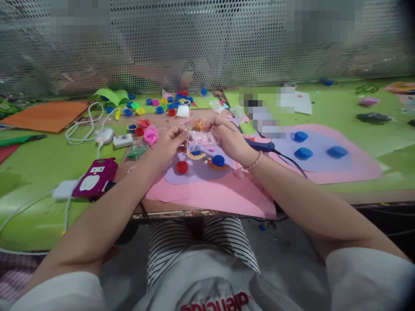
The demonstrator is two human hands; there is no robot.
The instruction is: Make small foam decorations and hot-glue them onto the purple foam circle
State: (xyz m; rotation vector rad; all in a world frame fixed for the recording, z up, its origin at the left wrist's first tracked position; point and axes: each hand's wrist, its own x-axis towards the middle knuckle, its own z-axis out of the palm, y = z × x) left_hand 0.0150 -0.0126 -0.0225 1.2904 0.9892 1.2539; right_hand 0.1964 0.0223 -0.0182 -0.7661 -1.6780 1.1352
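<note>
Apparently, the left hand [171, 141] and right hand [231, 139] pinch opposite sides of a clear plastic bag [202, 139], likely to spread it between them, while a red cap [182, 167] lies near the left hand.

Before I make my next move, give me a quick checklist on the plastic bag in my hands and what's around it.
1. Left hand on the clear plastic bag: ok, fingers pinch its left side.
2. Right hand on the bag: ok, fingers at its right side.
3. Red bottle cap clear of both hands: ok, it sits apart on the lilac paper.
4. Blue corded tool well away: not ok, it lies close to the right wrist.
5. Bag's contents: cannot tell, too blurred.
</note>
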